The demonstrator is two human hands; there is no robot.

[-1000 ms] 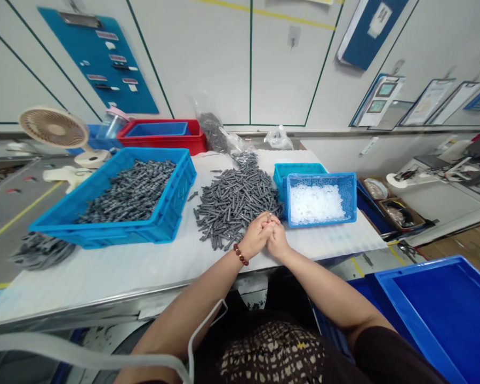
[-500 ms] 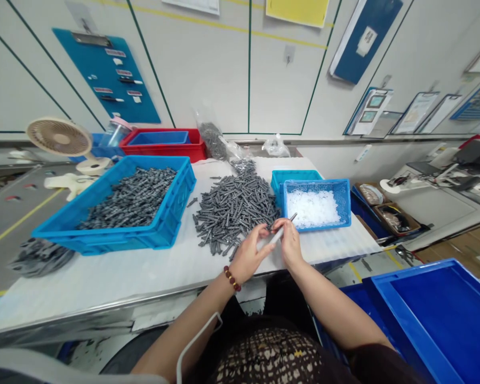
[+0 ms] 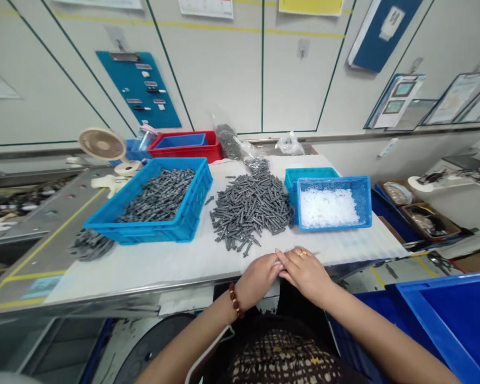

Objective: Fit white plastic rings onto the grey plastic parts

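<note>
My left hand (image 3: 260, 277), with a beaded bracelet at the wrist, is closed and meets my right hand at the table's front edge. My right hand (image 3: 306, 273), with a ring, is closed round a thin pale tool whose tip (image 3: 315, 254) pokes out to the right. Most of the tool is hidden by the fingers, and I cannot make out what the left fingers hold. Just beyond the hands lies a heap of grey plastic pieces (image 3: 250, 205). Right of it, a blue bin (image 3: 336, 228) holds small white pieces (image 3: 328, 207).
A large blue crate (image 3: 156, 233) of grey pieces stands at the left, near a fan (image 3: 102, 144). Behind are a red bin (image 3: 214, 146) and plastic bags (image 3: 290, 144). A teal bin (image 3: 310, 173) adjoins the blue one. Dark blue trays (image 3: 460, 314) are at the lower right.
Both hands have moved down and nearer to me, away from the blue bin. The right hand now lies over the tool, palm down, and the view has shifted.
</note>
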